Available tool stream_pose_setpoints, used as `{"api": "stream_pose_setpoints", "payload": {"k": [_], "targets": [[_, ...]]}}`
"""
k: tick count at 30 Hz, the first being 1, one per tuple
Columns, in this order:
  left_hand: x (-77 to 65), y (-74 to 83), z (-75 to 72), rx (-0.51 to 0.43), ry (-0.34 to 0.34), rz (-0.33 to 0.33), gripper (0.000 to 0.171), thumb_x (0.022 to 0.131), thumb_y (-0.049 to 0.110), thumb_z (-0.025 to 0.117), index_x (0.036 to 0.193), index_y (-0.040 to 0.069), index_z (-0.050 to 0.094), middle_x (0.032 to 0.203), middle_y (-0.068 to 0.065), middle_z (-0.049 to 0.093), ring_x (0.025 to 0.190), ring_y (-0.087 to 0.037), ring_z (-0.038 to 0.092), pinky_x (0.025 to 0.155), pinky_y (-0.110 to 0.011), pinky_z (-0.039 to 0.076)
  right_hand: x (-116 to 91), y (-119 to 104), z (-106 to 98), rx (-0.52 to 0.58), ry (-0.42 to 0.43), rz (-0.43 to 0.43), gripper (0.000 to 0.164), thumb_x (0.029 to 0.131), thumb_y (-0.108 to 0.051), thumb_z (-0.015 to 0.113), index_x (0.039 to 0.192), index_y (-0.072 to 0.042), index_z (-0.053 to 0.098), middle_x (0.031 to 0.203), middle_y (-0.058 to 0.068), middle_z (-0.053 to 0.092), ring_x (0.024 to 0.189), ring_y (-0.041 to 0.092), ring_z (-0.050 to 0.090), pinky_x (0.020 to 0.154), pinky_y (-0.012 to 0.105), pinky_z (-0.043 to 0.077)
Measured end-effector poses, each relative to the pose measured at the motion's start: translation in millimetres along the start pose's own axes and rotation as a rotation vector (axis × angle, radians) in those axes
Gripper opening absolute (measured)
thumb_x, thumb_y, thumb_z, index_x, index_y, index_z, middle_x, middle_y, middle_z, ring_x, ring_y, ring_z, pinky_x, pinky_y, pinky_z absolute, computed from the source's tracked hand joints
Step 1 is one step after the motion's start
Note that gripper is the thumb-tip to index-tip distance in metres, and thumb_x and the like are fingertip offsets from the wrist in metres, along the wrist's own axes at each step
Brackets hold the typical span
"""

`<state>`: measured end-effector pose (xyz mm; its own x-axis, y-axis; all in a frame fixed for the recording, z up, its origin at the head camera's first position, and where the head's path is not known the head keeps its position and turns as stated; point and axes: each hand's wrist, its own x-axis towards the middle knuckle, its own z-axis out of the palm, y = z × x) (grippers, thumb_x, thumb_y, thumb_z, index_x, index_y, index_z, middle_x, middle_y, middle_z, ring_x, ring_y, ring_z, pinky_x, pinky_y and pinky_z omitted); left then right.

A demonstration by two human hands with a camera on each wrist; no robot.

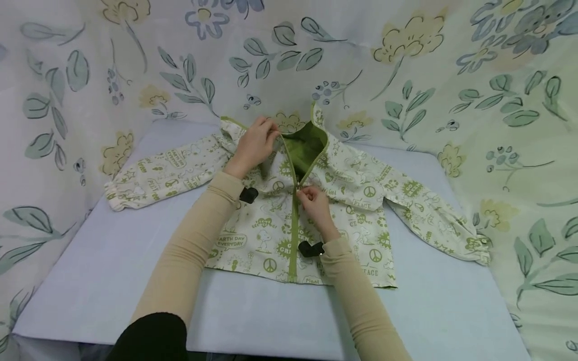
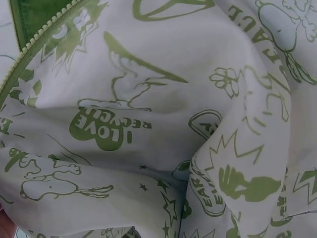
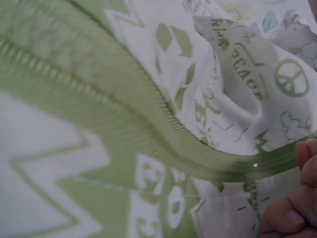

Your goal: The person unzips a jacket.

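Observation:
A white jacket (image 1: 266, 240) with green printed cartoons and lettering lies front up, its sleeves spread to both sides. Its green zipper (image 1: 293, 245) is joined from the hem to the chest; above, the front parts in a V showing the green lining (image 1: 307, 145). My left hand (image 1: 255, 145) pinches the collar edge at the left side of the V. At the foot of the V, my right hand (image 1: 316, 205) pinches the zipper pull, which its fingertips mostly cover. In the right wrist view, finger and thumb (image 3: 290, 208) meet at the green zipper tape (image 3: 233, 166).
The jacket lies on a table with a pale cloth (image 1: 113, 281). A floral curtain (image 1: 271, 60) hangs behind and at both sides. Black wrist devices (image 1: 310, 249) sit at both cuffs. A dark rounded shape (image 1: 151, 336) covers the table's front edge at lower left.

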<state>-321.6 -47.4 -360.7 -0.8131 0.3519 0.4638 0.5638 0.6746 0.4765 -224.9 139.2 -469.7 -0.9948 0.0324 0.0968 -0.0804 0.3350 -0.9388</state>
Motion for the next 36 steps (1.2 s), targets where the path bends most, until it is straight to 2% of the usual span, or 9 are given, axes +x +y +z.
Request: {"api": "stream_pose_setpoints", "payload": {"k": [7, 14, 23, 27, 29, 31, 34, 36], "targets": [[-0.3, -5.5, -2.7, -0.01, -0.006, -0.03, 0.024, 0.093, 0.024, 0.04, 0.1, 0.008, 0.055, 0.103, -0.005, 0.046, 0.082, -0.015, 0.048, 0.068, -0.025, 0.043, -4, 5, 3, 0.011, -0.021, 0.029, 0.022, 0.085, -0.022, 0.055, 0.087, -0.001, 0.062, 0.051, 0.005, 0.046, 0.041, 0.014, 0.037, 0.039, 0.027, 0.031], [2.7, -9.8, -11.6, -0.005, 0.029, -0.036, 0.023, 0.093, 0.023, 0.039, 0.1, 0.007, 0.054, 0.099, -0.007, 0.044, 0.074, -0.016, 0.045, 0.06, -0.028, 0.041, -9, 5, 3, 0.003, -0.038, 0.056, 0.021, 0.085, -0.021, 0.056, 0.085, -0.001, 0.061, 0.049, 0.005, 0.044, 0.04, 0.014, 0.037, 0.036, 0.027, 0.03], [1.6, -14.4, -12.4, -0.067, 0.027, -0.079, 0.022, 0.093, 0.021, 0.039, 0.1, 0.006, 0.053, 0.099, -0.006, 0.043, 0.08, -0.016, 0.044, 0.068, -0.026, 0.04, -16, 5, 3, 0.041, -0.055, 0.095, 0.02, 0.084, -0.02, 0.057, 0.084, -0.001, 0.062, 0.05, 0.005, 0.045, 0.042, 0.015, 0.04, 0.038, 0.026, 0.031], [-0.9, -15.7, -10.0, -0.093, 0.033, -0.062, 0.021, 0.093, 0.018, 0.038, 0.101, 0.005, 0.052, 0.098, -0.006, 0.041, 0.083, -0.016, 0.043, 0.071, -0.026, 0.039, -17, 5, 2, 0.072, -0.056, 0.101, 0.021, 0.083, -0.021, 0.056, 0.086, 0.0, 0.061, 0.051, 0.006, 0.045, 0.043, 0.017, 0.04, 0.039, 0.027, 0.032], [-3.1, -15.2, -8.0, -0.083, 0.045, -0.022, 0.021, 0.093, 0.015, 0.039, 0.105, 0.005, 0.052, 0.102, -0.007, 0.041, 0.089, -0.017, 0.042, 0.075, -0.026, 0.038, -17, 4, 1, 0.081, -0.054, 0.098, 0.022, 0.083, -0.02, 0.056, 0.087, 0.001, 0.061, 0.052, 0.006, 0.045, 0.043, 0.018, 0.04, 0.039, 0.028, 0.031], [-4.9, -13.9, -4.8, -0.06, 0.071, 0.057, 0.022, 0.091, 0.009, 0.042, 0.111, 0.004, 0.051, 0.107, -0.009, 0.042, 0.097, -0.019, 0.041, 0.082, -0.028, 0.036, -18, 4, 1, 0.081, -0.05, 0.094, 0.022, 0.083, -0.02, 0.056, 0.086, 0.001, 0.06, 0.052, 0.006, 0.045, 0.043, 0.017, 0.039, 0.039, 0.028, 0.031], [-8.8, -7.2, 0.5, -0.019, 0.107, 0.236, 0.032, 0.083, 0.001, 0.049, 0.115, 0.003, 0.051, 0.114, -0.012, 0.043, 0.106, -0.022, 0.039, 0.096, -0.031, 0.025, -18, 3, 0, 0.075, -0.047, 0.089, 0.022, 0.084, -0.02, 0.056, 0.085, 0.001, 0.06, 0.051, 0.006, 0.044, 0.042, 0.016, 0.037, 0.038, 0.028, 0.03], [-11.9, -0.7, 4.7, -0.004, 0.091, 0.358, 0.036, 0.078, -0.001, 0.052, 0.114, 0.002, 0.052, 0.115, -0.013, 0.044, 0.109, -0.024, 0.038, 0.101, -0.031, 0.018, -18, 2, -1, 0.069, -0.041, 0.088, 0.022, 0.083, -0.021, 0.056, 0.084, 0.001, 0.06, 0.051, 0.006, 0.044, 0.041, 0.015, 0.036, 0.037, 0.028, 0.029]]}}
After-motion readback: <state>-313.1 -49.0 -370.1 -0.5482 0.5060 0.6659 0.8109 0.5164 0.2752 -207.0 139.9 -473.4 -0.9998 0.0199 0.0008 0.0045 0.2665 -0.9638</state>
